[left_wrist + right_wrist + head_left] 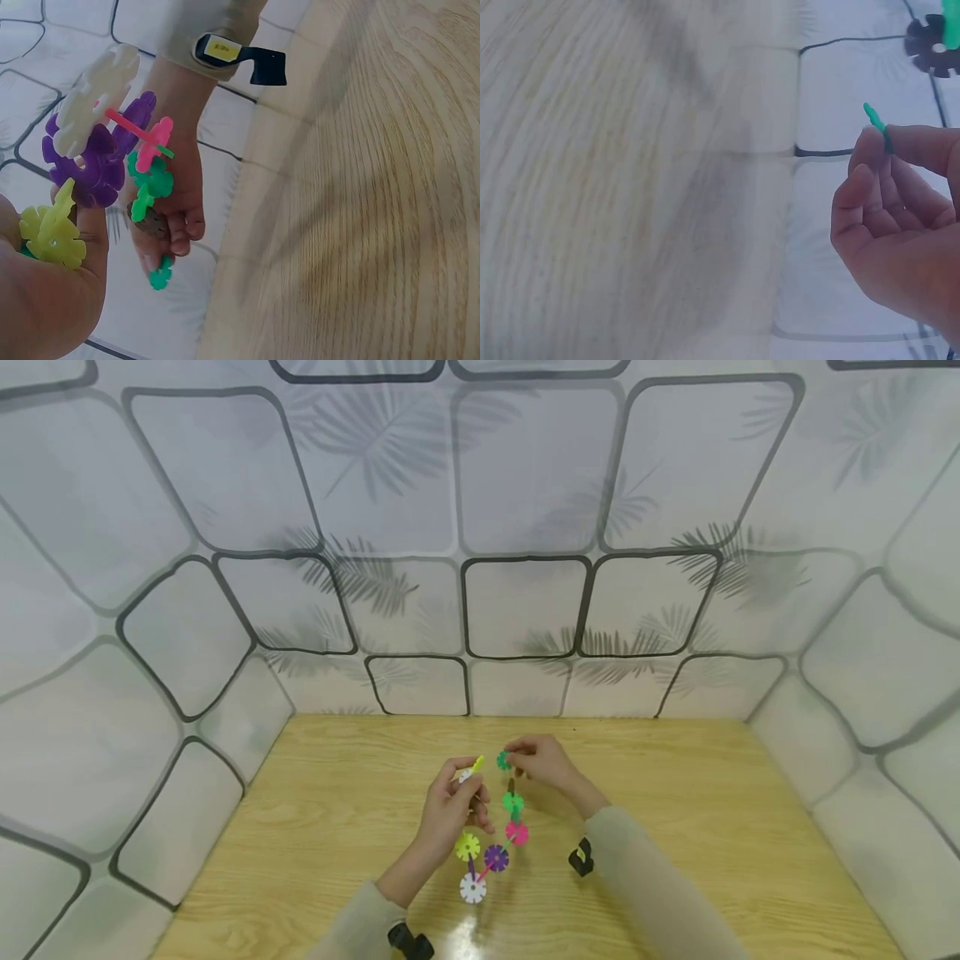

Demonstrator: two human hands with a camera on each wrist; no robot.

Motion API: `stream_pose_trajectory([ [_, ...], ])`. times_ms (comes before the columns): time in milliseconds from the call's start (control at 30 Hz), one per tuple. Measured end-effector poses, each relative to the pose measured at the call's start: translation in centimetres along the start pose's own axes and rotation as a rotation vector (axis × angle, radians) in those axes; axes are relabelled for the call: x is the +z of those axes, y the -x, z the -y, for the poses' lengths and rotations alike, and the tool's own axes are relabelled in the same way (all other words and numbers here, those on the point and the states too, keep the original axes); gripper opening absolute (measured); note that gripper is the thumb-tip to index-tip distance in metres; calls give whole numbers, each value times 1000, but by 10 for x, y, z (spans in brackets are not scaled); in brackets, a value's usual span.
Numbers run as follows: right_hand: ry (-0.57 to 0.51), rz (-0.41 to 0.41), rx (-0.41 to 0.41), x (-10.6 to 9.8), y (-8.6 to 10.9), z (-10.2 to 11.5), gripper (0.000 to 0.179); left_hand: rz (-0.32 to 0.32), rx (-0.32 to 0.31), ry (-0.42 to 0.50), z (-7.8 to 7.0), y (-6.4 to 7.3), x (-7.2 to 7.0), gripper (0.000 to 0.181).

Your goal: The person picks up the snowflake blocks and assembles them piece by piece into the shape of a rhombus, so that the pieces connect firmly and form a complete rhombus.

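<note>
My left hand (448,806) grips one end of a chain of notched plastic flower discs, with a white disc (467,774) and a yellow edge at its fingertips. The rest of the chain loops below: yellow disc (468,846), white disc (472,887), purple disc (497,858), pink disc (517,833) and green disc (513,802). A dark brown disc (928,46) is at the chain's far end. Between thumb and index finger, my right hand (546,764) pinches a loose green disc (877,124), apart from the brown one. Fingers partly hide the left end.
Below the hands lies a wood-grain tabletop (337,777). Patterned pale walls (525,610) enclose it at the back and both sides. Each sleeved wrist wears a black strap device, such as the right one (581,857).
</note>
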State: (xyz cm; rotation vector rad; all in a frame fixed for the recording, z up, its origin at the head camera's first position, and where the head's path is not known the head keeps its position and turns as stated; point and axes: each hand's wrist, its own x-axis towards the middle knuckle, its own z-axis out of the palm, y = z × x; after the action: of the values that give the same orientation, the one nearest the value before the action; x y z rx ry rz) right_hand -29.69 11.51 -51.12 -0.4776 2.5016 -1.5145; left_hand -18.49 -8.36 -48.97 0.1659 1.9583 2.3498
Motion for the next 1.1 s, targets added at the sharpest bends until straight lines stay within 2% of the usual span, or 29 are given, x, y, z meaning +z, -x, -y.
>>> stream_pose_trajectory([
  [333,-105,36,-64,-11,9,22,20,9,-1,4,-1,-3,2,39],
  [700,-132,25,-57,-14,14,39,22,14,-25,-5,-3,-3,5,37],
  [1100,-148,46,-134,-17,20,51,23,15,-29,-17,-7,-3,10,37],
])
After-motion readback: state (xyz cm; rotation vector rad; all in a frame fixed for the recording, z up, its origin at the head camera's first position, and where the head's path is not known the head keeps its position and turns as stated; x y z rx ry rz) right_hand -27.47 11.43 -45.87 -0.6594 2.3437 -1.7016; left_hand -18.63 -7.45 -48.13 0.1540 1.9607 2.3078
